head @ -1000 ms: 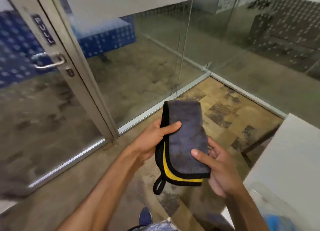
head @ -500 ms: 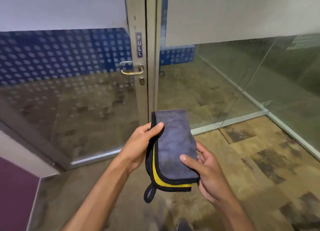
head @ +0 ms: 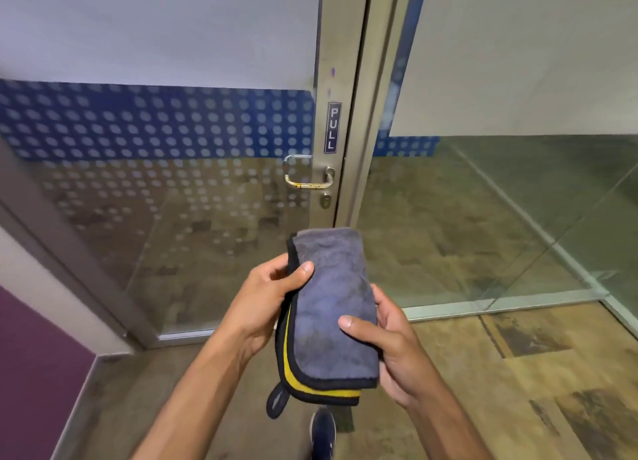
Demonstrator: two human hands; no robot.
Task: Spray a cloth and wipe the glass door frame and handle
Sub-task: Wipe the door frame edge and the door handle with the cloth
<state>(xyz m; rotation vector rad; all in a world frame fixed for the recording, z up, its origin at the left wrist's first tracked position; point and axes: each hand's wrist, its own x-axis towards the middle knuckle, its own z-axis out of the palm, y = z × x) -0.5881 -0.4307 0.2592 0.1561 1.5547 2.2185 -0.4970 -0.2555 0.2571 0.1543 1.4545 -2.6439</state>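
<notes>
A folded grey cloth (head: 333,307) with a yellow underside, black edging and a hanging loop is held in front of me by both hands. My left hand (head: 267,302) grips its left edge, thumb on top. My right hand (head: 390,342) supports its right side, thumb pressed on the grey face. Straight ahead stands the glass door, its metal frame (head: 340,62) carrying a "PULL" label (head: 332,127). The chrome handle (head: 305,176) sits just below the label, with a keyhole under it, a short way above the cloth. No spray bottle is in view.
Fixed glass panels (head: 500,225) continue to the right of the frame and meet a floor rail (head: 500,306). A purple wall (head: 31,373) rises at the lower left. The floor is patterned brown carpet. My dark shoe (head: 322,435) shows below the cloth.
My view has swung left and closer, so the door frame and handle now sit centred ahead. The white table at the right has left the view. Both hands keep the same hold on the cloth.
</notes>
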